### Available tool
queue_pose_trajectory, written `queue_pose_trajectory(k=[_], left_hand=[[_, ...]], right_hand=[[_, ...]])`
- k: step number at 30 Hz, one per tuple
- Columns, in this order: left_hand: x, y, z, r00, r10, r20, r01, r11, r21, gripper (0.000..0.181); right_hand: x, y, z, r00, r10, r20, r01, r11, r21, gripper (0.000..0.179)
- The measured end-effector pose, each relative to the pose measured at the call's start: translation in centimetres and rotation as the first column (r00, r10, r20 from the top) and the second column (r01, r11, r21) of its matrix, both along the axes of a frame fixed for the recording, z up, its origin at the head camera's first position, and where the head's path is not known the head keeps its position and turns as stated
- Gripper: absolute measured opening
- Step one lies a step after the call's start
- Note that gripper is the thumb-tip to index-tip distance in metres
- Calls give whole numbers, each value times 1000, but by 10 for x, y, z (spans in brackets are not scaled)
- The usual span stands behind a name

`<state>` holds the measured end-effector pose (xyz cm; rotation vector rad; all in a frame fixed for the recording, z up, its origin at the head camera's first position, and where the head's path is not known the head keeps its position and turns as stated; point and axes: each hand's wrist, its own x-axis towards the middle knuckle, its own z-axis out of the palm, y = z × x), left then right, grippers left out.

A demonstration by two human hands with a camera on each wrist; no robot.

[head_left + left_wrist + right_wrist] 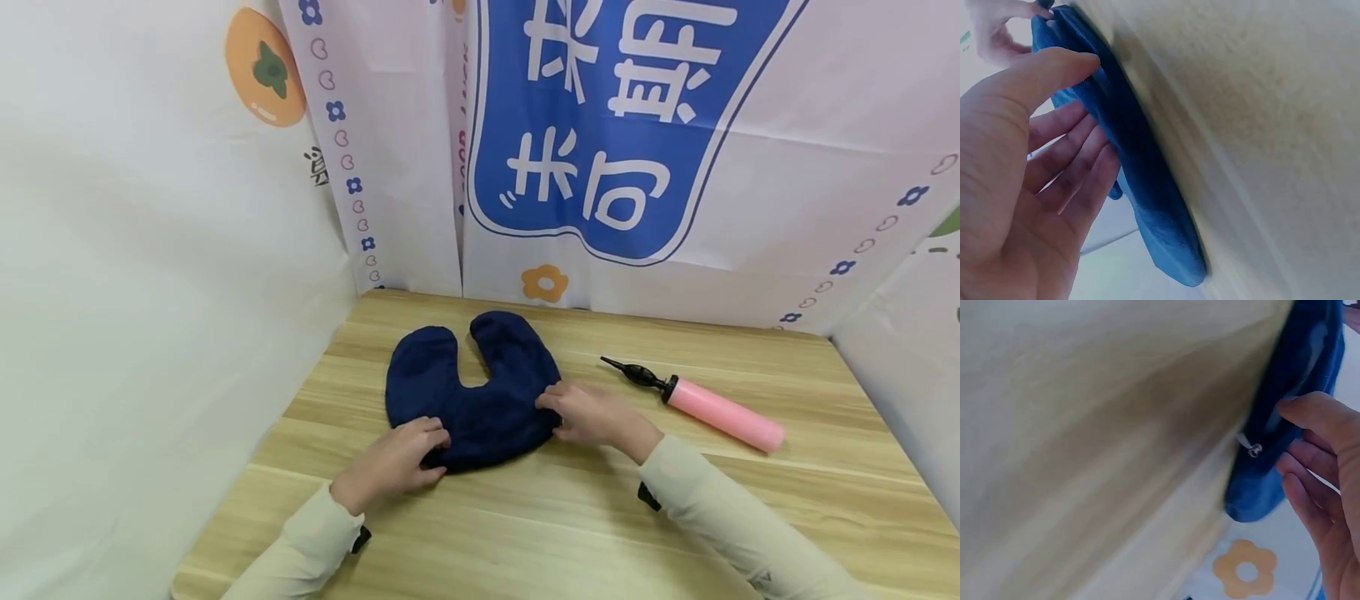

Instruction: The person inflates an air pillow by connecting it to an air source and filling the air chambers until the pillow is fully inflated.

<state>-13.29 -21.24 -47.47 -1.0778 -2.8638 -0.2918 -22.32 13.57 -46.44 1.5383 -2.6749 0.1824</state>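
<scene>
A navy blue U-shaped neck pillow [491,421] lies rather flat on the table, its opening facing the back wall. My left hand [397,458] pinches its near-left edge, thumb along the side and fingers over the top. On the near-right edge my right hand [592,415] holds the pillow between thumb and fingers. The right wrist view shows a silver zipper pull [1254,449] on the pillow's side, just below the thumb. In the left wrist view the pillow's side [1147,169] stretches past my left fingertips.
A pink hand pump [723,414] with a black nozzle lies on the wood-grain table [517,533] to the right of the pillow. Printed white cloth [405,167] hangs behind the table, and white sheeting [135,250] stands along the left side.
</scene>
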Motion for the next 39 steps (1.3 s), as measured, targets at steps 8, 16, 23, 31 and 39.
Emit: queue_pose_trajectory(k=[8,16,23,31,39], left_hand=[[-6,-1,-6,998,-11,64,9,1000,25,22],[-9,0,-4,996,-83,40,80,994,78,11],[-13,-3,-1,990,-50,133,21,977,210,12],[-31,-1,-3,953,159,258,-242,912,332,8],[-45,10,-6,925,272,264,-349,884,311,15]], right_hand=[[-1,1,-14,997,21,-71,-21,1000,6,25],[3,12,-12,996,47,-71,-49,998,-37,23],[7,23,0,983,34,178,-5,986,-166,14],[-5,25,-2,943,-65,327,156,952,-262,16],[-13,15,-16,908,-179,380,296,914,-278,4]])
